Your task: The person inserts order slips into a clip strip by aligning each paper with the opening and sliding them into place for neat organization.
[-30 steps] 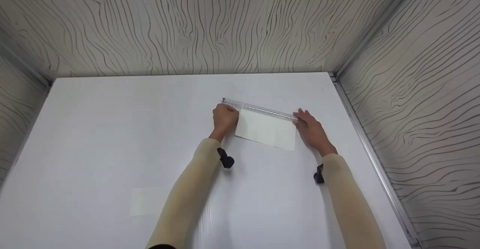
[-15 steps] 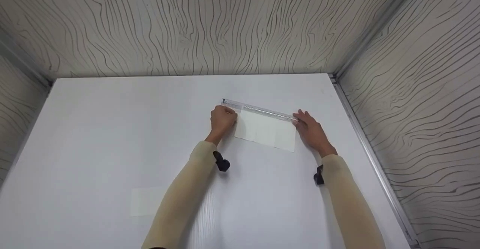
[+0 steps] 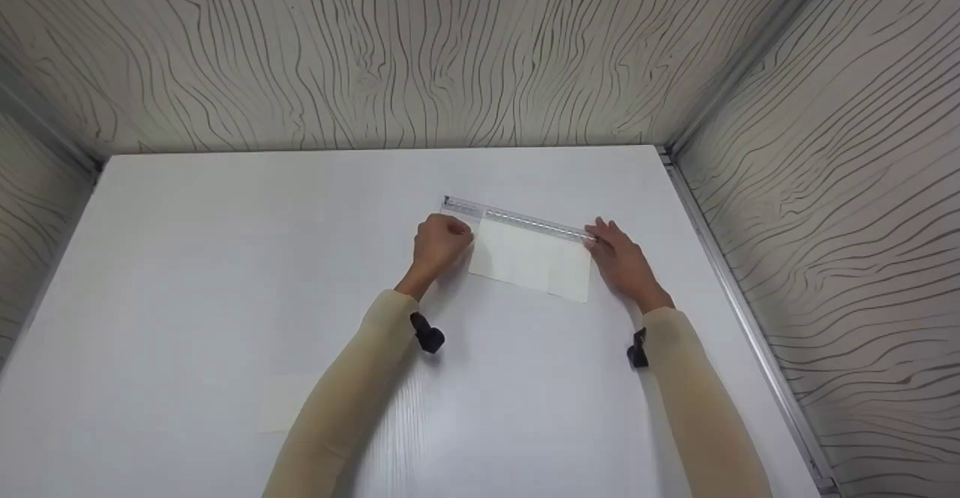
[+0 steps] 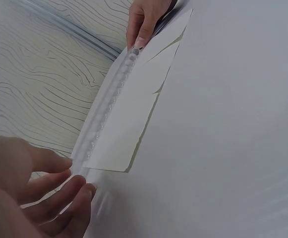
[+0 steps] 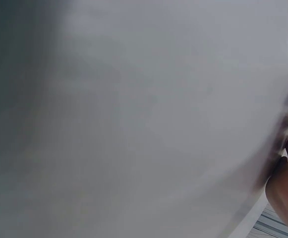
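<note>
A clear plastic ruler (image 3: pixel 525 222) lies slantwise along the upper edge of a cream sheet of paper (image 3: pixel 532 262) on the white table. In the left wrist view the paper (image 4: pixel 139 104) has an uneven long edge with slits in it. My right hand (image 3: pixel 621 262) holds the ruler's right end between thumb and fingers. My left hand (image 3: pixel 439 247) is beside the ruler's left end, its fingers loosely bent. The left wrist view shows its fingertips (image 4: pixel 89 191) at the ruler's edge, with no firm grip visible. Only part of my right hand (image 5: pixel 287 183) shows in the right wrist view.
A second pale sheet (image 3: pixel 281 404) lies at the lower left, partly behind my left sleeve and hard to see against the white table (image 3: pixel 187 280). Walls with a wood-grain pattern (image 3: pixel 360 48) and metal corner rails (image 3: pixel 750 333) enclose the table.
My left hand has shifted a little left and toward me, showing more of the ruler's left end. The ruler, the paper and my right hand stay in place.
</note>
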Tool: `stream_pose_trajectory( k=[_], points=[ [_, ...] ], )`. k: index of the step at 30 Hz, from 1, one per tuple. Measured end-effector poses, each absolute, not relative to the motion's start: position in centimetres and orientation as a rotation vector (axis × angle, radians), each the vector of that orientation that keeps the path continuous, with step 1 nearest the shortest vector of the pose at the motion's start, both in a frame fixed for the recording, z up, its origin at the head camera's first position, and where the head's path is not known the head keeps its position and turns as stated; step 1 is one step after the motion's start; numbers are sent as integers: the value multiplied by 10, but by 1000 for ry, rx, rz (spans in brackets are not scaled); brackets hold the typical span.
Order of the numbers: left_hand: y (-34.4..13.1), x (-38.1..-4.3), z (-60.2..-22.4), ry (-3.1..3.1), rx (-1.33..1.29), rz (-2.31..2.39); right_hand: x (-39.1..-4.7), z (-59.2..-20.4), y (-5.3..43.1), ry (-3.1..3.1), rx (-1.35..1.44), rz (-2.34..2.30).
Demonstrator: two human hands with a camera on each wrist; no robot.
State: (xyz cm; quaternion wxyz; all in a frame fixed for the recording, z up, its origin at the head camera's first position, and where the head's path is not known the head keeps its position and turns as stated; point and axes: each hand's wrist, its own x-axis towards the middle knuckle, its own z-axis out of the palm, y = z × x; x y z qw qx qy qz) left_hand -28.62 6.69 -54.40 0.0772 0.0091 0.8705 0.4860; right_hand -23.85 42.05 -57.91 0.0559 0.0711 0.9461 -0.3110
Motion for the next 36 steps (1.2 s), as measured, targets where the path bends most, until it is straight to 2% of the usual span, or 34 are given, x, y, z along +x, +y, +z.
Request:
stream_pose_trajectory(
  k=[11, 23, 36],
  points=[
    [52, -275, -532, 2612, 266, 1402, -238, -578, 425, 2880, 231, -924],
    [16, -254, -536, 2568, 490, 1328, -238, -580, 419, 2888, 192, -919],
    [-17, -237, -536, 2632, 589, 1180, -240, -580, 421, 2872, 213, -915]
  ],
)
